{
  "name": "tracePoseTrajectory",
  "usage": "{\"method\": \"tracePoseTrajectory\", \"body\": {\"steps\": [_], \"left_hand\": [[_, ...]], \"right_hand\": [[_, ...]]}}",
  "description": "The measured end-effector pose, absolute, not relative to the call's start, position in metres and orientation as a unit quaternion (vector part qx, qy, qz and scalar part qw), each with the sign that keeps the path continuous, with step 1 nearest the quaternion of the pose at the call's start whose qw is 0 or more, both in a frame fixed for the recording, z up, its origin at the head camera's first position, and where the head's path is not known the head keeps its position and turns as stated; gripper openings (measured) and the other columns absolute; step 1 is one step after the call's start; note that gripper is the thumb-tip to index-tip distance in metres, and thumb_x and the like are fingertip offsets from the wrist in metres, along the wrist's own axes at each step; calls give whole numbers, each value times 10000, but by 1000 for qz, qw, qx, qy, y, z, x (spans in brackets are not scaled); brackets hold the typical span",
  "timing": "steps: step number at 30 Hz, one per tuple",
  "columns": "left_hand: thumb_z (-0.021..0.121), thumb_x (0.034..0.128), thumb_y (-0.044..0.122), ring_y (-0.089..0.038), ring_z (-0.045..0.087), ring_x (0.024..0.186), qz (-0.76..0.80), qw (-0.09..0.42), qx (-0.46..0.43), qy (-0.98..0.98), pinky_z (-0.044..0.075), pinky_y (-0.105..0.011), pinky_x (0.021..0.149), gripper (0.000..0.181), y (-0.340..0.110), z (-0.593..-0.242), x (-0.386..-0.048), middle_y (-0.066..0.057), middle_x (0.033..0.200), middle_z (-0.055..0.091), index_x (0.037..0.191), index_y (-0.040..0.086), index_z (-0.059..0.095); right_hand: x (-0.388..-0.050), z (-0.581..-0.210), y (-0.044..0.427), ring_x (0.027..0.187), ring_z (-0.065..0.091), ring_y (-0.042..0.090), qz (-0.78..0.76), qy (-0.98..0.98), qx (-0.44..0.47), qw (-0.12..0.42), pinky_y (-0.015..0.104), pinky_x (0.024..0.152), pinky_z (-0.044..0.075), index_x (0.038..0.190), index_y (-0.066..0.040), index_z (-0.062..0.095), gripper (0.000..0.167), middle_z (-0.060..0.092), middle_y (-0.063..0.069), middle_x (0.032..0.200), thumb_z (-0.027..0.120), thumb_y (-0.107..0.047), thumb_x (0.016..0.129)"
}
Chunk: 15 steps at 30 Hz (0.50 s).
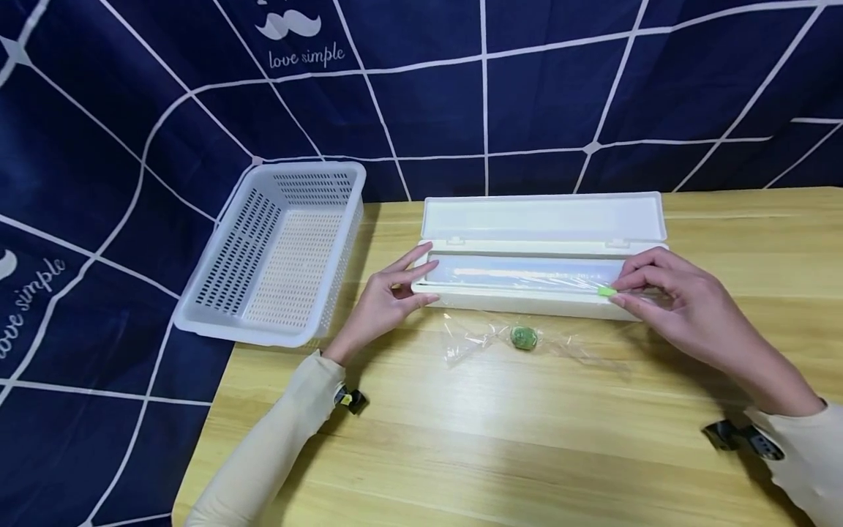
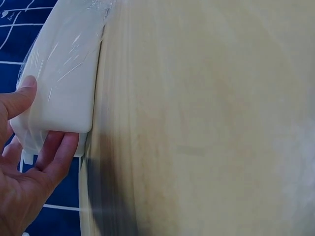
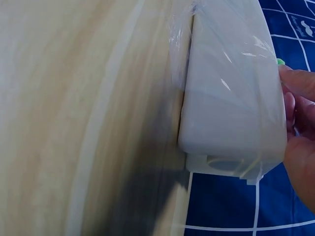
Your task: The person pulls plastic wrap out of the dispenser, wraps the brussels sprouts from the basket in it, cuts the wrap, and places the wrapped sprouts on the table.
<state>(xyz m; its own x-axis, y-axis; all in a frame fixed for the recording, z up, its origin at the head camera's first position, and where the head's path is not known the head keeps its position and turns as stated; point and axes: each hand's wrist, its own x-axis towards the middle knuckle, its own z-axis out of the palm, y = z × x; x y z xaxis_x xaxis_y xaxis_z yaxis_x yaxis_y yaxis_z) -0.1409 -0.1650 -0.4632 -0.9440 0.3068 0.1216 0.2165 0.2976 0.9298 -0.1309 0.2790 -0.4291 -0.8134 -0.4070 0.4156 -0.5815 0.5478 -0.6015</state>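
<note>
A long white box [image 1: 527,300] lies on the table, its lid [image 1: 543,217] raised at the back. Clear film hangs over its front edge onto the table, with a green round item [image 1: 523,337] at the film. My left hand [image 1: 388,296] holds the box's left end, thumb on the front and fingers over the end; the left wrist view shows this hand [image 2: 34,162] at the box end [image 2: 64,103]. My right hand [image 1: 685,307] pinches a small green tab [image 1: 607,291] at the box's right front edge. In the right wrist view the tab [image 3: 280,62] shows beside the thumb.
A white perforated basket [image 1: 316,293] stands at the left of the wooden table [image 1: 494,439]. Dark blue cloth [image 1: 435,110] with white lines hangs behind the table and along its left side.
</note>
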Motion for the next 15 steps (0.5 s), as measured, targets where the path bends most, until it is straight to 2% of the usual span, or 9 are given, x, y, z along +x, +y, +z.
{"method": "tracePoseTrajectory", "body": {"steps": [15], "left_hand": [[879, 941, 70, -189, 480, 700, 570, 43, 161, 804, 453, -203, 607, 549, -166, -462, -141, 184, 1653, 478, 1455, 147, 705]], "right_hand": [[-130, -429, 283, 1017, 564, 15, 386, -875, 272, 109, 107, 798, 413, 973, -117, 813, 378, 664, -48, 1118, 884, 191, 765]]}}
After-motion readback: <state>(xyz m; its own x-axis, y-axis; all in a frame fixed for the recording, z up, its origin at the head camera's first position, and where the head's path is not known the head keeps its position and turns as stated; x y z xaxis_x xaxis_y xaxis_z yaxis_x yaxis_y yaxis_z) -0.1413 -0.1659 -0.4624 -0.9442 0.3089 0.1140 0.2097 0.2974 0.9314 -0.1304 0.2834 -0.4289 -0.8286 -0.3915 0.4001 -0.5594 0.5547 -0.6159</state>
